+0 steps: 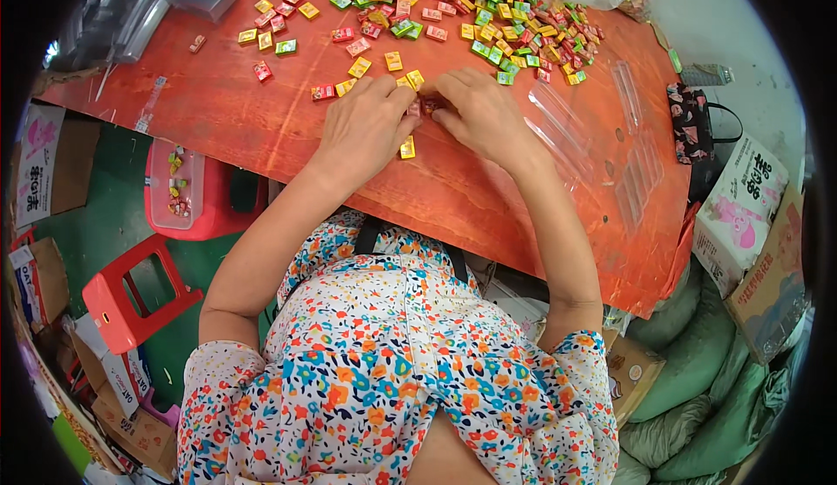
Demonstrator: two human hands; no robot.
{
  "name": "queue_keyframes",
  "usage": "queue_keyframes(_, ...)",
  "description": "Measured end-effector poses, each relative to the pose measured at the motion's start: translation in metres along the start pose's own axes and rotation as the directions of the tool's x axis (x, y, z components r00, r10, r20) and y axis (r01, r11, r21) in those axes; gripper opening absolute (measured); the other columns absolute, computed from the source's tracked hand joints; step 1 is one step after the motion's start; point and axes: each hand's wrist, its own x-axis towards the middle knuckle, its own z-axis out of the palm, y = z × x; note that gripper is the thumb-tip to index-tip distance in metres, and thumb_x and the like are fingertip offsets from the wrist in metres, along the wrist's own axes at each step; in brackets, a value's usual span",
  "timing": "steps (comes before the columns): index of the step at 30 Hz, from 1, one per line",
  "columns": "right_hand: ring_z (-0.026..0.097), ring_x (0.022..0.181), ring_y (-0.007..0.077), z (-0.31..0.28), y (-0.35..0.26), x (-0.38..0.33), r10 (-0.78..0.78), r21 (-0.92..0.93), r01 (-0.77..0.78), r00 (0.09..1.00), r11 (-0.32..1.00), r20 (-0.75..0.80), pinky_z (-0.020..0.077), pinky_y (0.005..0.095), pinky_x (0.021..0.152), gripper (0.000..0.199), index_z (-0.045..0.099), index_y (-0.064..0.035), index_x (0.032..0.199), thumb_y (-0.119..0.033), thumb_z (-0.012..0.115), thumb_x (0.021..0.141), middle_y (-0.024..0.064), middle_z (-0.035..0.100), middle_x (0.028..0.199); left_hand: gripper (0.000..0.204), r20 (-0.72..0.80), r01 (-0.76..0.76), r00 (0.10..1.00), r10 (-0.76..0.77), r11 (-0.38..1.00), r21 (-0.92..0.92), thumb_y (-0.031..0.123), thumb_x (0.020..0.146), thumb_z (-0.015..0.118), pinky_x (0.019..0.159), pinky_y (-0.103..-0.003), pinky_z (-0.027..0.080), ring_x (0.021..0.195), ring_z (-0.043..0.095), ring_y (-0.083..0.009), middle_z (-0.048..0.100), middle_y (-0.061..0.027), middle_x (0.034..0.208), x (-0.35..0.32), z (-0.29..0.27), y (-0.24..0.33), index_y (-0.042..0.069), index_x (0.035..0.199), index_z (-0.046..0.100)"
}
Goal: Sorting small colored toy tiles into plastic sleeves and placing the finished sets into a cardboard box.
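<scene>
Inward of the near edge of the red table (261, 128), a small red box (414, 110) is partly hidden between left hand (370, 120) and right hand (478, 115), both narrowly curled; whether it is gripped cannot be told. Box-aligning seems in hand; light fingertip pressure is probably needed next.

Head view: I am watching the left fisheye of a worn pair looking steeply down from the person's head, facing out across the desk (235, 119). Flowered shirt (366, 345) is filling the near foreground; small boxes (393, 61) are lying farther off.
</scene>
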Motion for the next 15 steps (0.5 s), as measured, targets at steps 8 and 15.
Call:
queue_keyframes(8,0.063,0.095,0.0331,0.003,0.014,-0.022,0.018,0.094,-0.005,0.991,0.996,-0.130,0.0514,0.0404,0.084,0.037,0.065,-0.0049,0.115,-0.008,0.072,0.079,0.0135,0.065,0.106,0.023,0.010,0.007,1.000,-0.006,0.994,-0.109,0.020,0.079,0.074,0.076,-0.043,0.052,0.089,0.062,-0.0306,0.062,-0.0108,0.091,0.001,0.006,0.004,0.006,0.095,0.065)
queue_keyframes(15,0.065,0.091,0.0321,-0.004,0.024,-0.004,0.127,0.180,-0.106,0.986,0.978,-0.109,0.0529,0.0368,0.078,0.032,0.066,-0.0040,0.114,-0.014,0.071,0.083,0.0137,0.067,0.100,0.023,-0.130,-0.030,0.991,0.008,0.986,-0.164,0.018,0.082,0.071,0.076,-0.043,0.052,0.091,0.063,-0.0321,0.062,-0.0119,0.093,0.012,-0.006,-0.020,0.005,0.101,0.065)
